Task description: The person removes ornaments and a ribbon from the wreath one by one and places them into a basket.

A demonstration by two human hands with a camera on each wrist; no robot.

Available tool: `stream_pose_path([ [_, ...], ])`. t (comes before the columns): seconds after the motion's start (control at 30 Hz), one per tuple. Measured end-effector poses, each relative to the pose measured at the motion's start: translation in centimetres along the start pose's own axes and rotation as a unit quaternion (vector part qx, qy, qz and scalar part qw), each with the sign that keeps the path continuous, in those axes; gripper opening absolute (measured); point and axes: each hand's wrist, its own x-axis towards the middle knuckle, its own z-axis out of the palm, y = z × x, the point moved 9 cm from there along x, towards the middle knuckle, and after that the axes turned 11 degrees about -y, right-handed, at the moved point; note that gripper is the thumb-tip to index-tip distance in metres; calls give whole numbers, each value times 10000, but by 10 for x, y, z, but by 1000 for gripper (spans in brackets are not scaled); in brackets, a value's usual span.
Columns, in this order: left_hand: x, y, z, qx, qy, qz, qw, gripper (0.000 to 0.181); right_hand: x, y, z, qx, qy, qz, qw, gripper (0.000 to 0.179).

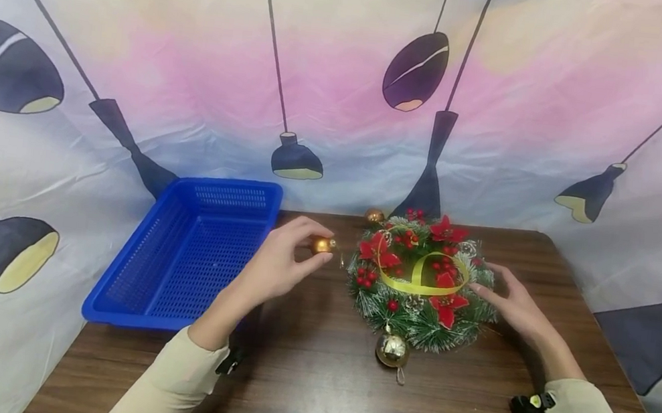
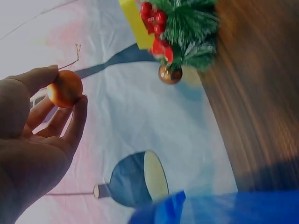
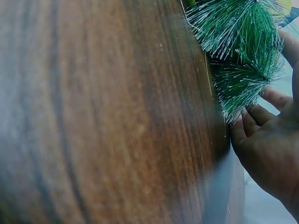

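Note:
My left hand (image 1: 280, 255) pinches a small orange-gold bauble (image 1: 323, 245) between thumb and fingertips, above the table between basket and wreath. In the left wrist view a thin wire loop sticks out from the bauble (image 2: 65, 88). A green, white-tipped Christmas wreath (image 1: 427, 331) with red flowers, berries and pinecones lies on the table. My right hand (image 1: 517, 307) holds the wreath's right edge; in the right wrist view its fingers curl against the green needles (image 3: 243, 42). A yellow ribbon (image 1: 407, 286) loops over the wreath. A shiny gold bauble (image 1: 392, 349) sits at its near edge.
A blue plastic basket (image 1: 173, 324) with perforated sides stands on the left of the wooden table (image 1: 311, 393). Another copper-gold bauble (image 1: 374, 216) is at the wreath's far left edge. Behind the table hangs a cloth (image 1: 204, 31) printed with lamps.

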Motion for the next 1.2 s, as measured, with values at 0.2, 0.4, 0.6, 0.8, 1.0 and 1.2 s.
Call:
stream_pose_path([
  [0.2, -12, -9, -22, 108, 236, -151, 9995, 27, 0, 1, 0, -5, 22, 24, 10000, 91],
  [0.4, -25, -23, -44, 150, 393, -340, 9985, 29, 0, 2, 0, -26, 32, 50, 10000, 92],
  [0.6, -45, -44, -56, 401, 505, -597, 9961, 28, 0, 3, 0, 13, 30, 11, 10000, 91],
  [0.8, -63, -67, -69, 587, 712, -765, 9928, 27, 1, 3, -1, -1, 60, -22, 10000, 91],
  [1.0, -80, -95, -82, 622, 779, -1209, 9877, 27, 0, 3, 1, 26, 35, -48, 10000, 91],
  [1.2, -90, -117, -85, 575, 696, -1510, 9844, 30, 0, 3, 0, 34, 67, -26, 10000, 91],
])
